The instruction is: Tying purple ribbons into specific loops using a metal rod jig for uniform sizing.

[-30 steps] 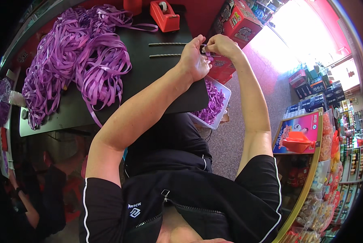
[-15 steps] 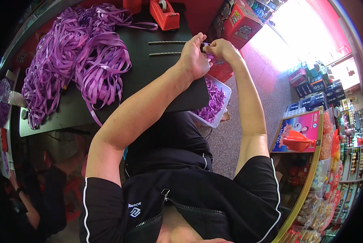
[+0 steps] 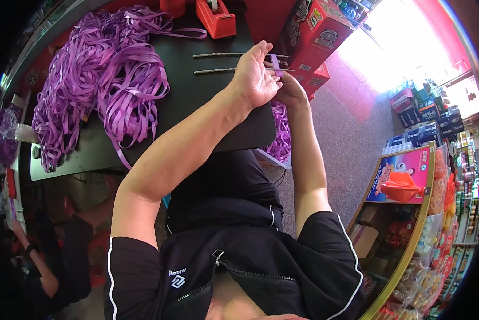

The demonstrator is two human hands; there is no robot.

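Observation:
Two thin twisted metal rods (image 3: pixel 214 71) lie parallel and reach out past the right edge of the black table (image 3: pixel 196 101). A short piece of purple ribbon (image 3: pixel 274 61) crosses them near their right ends. My left hand (image 3: pixel 256 77) is over the rods, palm showing and fingers apart, and covers their middle stretch. Just right of it, my right hand (image 3: pixel 291 92) is closed at the lower end of the ribbon, under the rod tips. Its fingertips are partly hidden. A large tangled heap of purple ribbon (image 3: pixel 90 74) covers the table's left part.
A pale plastic bin (image 3: pixel 274 158) of purple ribbon pieces stands below the table's right corner. An orange-red tape dispenser (image 3: pixel 216 21) is at the back of the table. Red cartons (image 3: pixel 319 37) stand beyond my right hand. A display case (image 3: pixel 397 213) stands at the right.
My right hand has moved from above the rod ends to below them and turned. The rods' right tips and the ribbon across them now show. My left hand has barely moved.

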